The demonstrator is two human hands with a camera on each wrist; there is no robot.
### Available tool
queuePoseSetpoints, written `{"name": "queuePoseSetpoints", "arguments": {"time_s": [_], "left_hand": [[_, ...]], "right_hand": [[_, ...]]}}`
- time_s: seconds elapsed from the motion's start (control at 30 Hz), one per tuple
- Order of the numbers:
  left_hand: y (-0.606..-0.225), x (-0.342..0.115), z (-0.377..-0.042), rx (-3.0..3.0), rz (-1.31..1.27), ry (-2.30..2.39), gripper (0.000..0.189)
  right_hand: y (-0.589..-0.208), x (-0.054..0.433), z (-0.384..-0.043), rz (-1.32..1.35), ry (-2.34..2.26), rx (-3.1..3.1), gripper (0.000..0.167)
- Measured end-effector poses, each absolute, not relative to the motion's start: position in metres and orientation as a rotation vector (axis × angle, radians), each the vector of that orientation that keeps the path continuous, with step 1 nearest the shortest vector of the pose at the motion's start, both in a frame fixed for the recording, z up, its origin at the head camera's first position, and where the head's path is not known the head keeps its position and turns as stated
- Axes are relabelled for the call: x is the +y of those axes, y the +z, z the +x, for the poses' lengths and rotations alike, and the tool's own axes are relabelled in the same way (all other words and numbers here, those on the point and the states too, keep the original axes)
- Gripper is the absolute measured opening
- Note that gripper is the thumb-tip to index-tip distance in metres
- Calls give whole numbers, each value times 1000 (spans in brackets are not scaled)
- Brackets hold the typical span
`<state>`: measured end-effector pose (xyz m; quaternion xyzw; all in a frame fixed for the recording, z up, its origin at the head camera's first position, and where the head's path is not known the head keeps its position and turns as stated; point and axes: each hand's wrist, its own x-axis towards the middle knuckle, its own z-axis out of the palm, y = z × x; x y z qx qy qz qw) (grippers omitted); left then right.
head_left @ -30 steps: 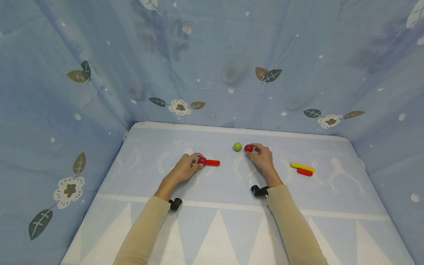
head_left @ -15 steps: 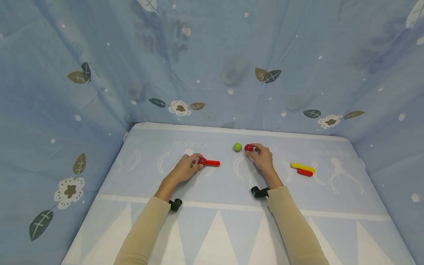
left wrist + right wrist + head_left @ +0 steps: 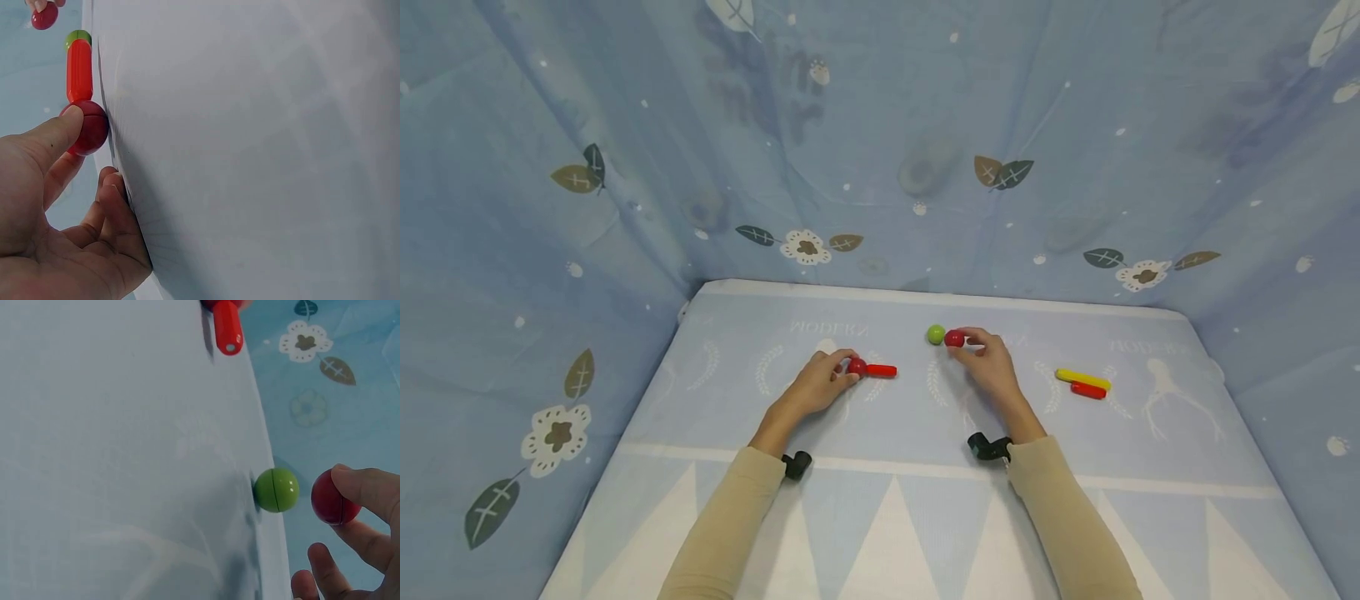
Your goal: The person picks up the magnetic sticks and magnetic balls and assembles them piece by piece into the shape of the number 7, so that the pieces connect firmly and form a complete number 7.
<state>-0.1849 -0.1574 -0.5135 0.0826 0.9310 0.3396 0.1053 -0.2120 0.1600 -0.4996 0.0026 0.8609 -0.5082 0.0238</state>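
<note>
My left hand (image 3: 817, 381) pinches a red ball (image 3: 92, 128) between thumb and fingers. A short red stick (image 3: 79, 70) extends from that ball, its end meeting it. The stick's free end points to the right in the head view and shows a small hole in the right wrist view. Between thumb and fingers my right hand (image 3: 992, 364) holds a second red ball (image 3: 335, 497), which has a dark seam. Just left of this ball, a green ball (image 3: 277, 490) sits on the table; the right wrist view shows a narrow gap between the two.
To the right of my right hand, a yellow stick (image 3: 1083, 380) and a shorter red stick (image 3: 1088, 391) lie side by side. The table (image 3: 895, 433) has a pale patterned cover. Blue patterned curtains (image 3: 880, 150) rise at its back and sides.
My right hand has moved slightly left with its red ball, narrowing the gap to the green ball. The left hand stays in place, holding the other red ball.
</note>
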Motion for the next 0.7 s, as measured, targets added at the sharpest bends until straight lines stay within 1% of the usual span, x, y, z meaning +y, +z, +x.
{"name": "queuePoseSetpoints", "arguments": {"time_s": [0.4,0.7], "left_hand": [[-512,-158,-186,2747,259,998,37],[-512,-159,-187,2743,276,993,36]], "right_hand": [[-511,143,-204,-122,-1553,2649,43],[-517,126,-202,-190,-1508,2637,40]]}}
